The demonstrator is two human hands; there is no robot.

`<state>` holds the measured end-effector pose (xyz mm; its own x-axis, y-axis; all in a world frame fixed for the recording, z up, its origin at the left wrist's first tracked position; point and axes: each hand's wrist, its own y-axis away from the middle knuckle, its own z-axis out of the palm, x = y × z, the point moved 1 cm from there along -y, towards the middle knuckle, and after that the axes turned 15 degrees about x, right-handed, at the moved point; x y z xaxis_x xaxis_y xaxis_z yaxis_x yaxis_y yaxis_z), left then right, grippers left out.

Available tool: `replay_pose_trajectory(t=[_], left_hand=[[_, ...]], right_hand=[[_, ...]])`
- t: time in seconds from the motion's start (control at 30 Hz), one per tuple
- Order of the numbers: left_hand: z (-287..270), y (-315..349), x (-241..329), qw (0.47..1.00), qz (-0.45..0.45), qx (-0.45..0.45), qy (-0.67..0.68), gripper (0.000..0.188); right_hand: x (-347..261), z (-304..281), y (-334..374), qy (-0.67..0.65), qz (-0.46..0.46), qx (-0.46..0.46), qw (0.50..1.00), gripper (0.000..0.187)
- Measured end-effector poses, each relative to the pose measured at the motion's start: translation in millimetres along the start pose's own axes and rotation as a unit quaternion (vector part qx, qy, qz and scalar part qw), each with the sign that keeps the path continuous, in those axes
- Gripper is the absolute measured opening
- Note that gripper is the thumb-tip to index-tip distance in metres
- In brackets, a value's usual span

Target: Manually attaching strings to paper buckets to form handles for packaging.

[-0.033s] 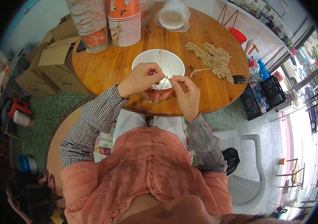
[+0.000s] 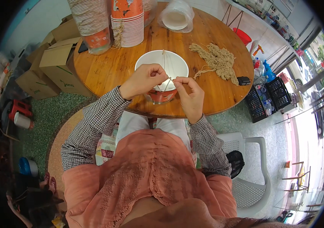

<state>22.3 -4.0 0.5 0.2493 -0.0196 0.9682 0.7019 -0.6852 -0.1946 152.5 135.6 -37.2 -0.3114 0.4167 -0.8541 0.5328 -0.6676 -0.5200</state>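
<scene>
Near the table's front edge stands a paper bucket (image 2: 161, 98), white inside and orange-red patterned outside. A thin tan string (image 2: 164, 59) runs from its far rim across the opening toward my fingers. Over the near rim, my left hand (image 2: 146, 79) pinches the string with its fingers curled. My right hand (image 2: 189, 97) pinches the same string just to the right, thumb and forefinger together. Both hands nearly meet there; whether the string is knotted is too small to tell. A loose bundle of tan string (image 2: 219, 60) lies to the right on the table.
Tall stacks of paper buckets (image 2: 127, 32) stand at the back left of the round wooden table (image 2: 108, 72). White lids in plastic wrap (image 2: 175, 19) lie at the back. A small black box (image 2: 243, 80) sits at the right edge. Cardboard boxes (image 2: 61, 68) flank the left side.
</scene>
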Motion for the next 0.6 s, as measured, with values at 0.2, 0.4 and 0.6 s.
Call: replay_pose_trajectory(t=[0.2,0.4,0.6], left_hand=[[-7,8,5,0.999,-0.014,0.024,0.046,0.014],[-4,18,10,0.981,-0.054,0.021,0.185,0.016],[5,26,15,0.973,-0.085,0.045,0.211,0.016]], right_hand=[[-2,-1,-7,-0.036,-0.007,0.006,0.999,0.009],[-17,-6,-6,0.148,-0.338,-0.002,0.929,0.014],[-22,-7,-1,0.114,-0.325,-0.017,0.939,0.016]])
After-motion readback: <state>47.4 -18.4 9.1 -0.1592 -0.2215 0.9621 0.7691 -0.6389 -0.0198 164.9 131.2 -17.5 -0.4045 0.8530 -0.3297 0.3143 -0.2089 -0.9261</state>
